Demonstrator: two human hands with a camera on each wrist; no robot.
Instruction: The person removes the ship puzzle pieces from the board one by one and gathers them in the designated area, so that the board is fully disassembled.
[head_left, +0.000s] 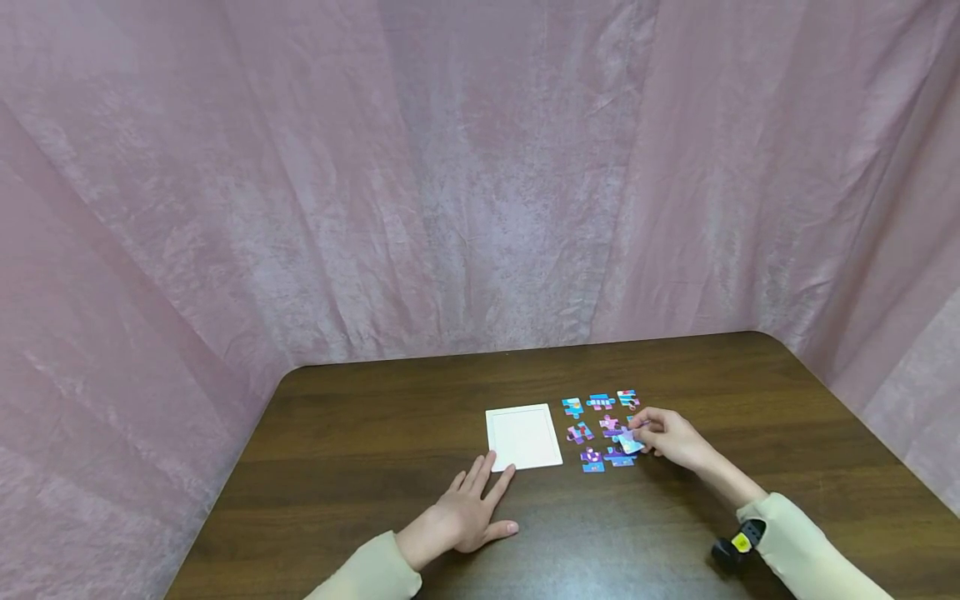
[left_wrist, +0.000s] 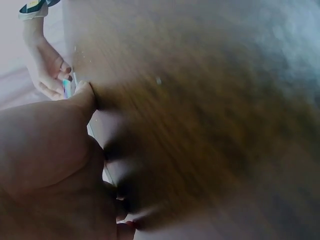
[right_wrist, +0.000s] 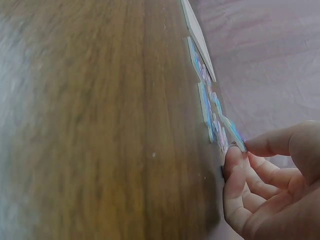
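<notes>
Between thumb and fingertips my right hand (head_left: pixel 675 437) pinches a light blue puzzle piece (head_left: pixel 628 441), tilted just above other pieces. In the right wrist view the pinched puzzle piece (right_wrist: pixel 234 134) shows edge-on, raised off the table. My left hand (head_left: pixel 471 504) lies with fingers spread, its fingertips touching the lower left edge of a white square frame tray (head_left: pixel 555 442). Several colourful puzzle pieces lie to the tray's right, among them an orange and blue piece (head_left: pixel 573 407) and a purple and blue piece (head_left: pixel 592 461). The right hand partly hides the pieces nearest it.
The brown wooden table (head_left: pixel 360 442) has rounded far corners. Behind it and at the sides hang pink curtains (head_left: pixel 480 183). A black wrist device (head_left: pixel 738 543) with a yellow patch sits on the right sleeve, close above the tabletop.
</notes>
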